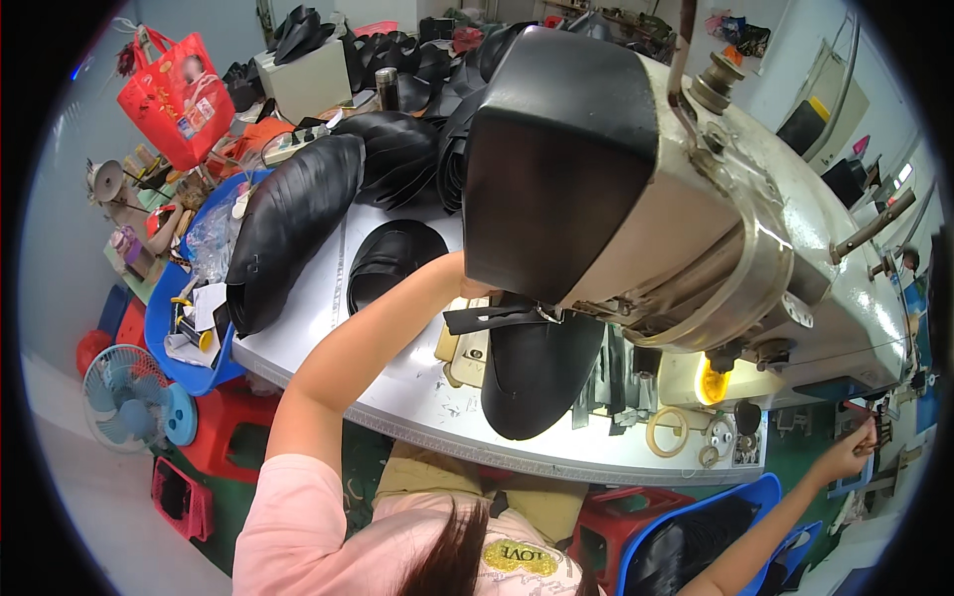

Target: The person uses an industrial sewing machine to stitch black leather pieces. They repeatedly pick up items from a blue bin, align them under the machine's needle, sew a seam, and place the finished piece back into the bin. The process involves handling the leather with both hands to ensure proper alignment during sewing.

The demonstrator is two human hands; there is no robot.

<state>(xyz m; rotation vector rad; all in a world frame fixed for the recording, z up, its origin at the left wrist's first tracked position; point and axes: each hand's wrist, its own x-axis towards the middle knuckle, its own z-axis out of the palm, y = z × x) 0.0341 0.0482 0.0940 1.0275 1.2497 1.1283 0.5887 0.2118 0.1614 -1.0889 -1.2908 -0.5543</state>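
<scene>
A white sewing machine (pixel 835 238) with a black end cover (pixel 561 164) fills the upper middle and right. My left arm reaches behind that cover; only a bit of my left hand (pixel 475 288) shows, its fingers hidden. Below the hand, a black rounded leather-like piece (pixel 542 382) hangs under the machine head, with a narrow black strip (pixel 487 318) sticking out beside it. Far to the right my right hand (pixel 848 454) is closed near the machine's right end. What it grips, if anything, is too small to make out.
Black curved pieces lie stacked on the white table (pixel 288 348), one (pixel 397 260) near my left forearm. A tape roll (pixel 667 433) and dark strips (pixel 616 377) are beside the lit lamp (pixel 712 379). Blue bins (pixel 189 348) and a fan (pixel 124 397) flank the table.
</scene>
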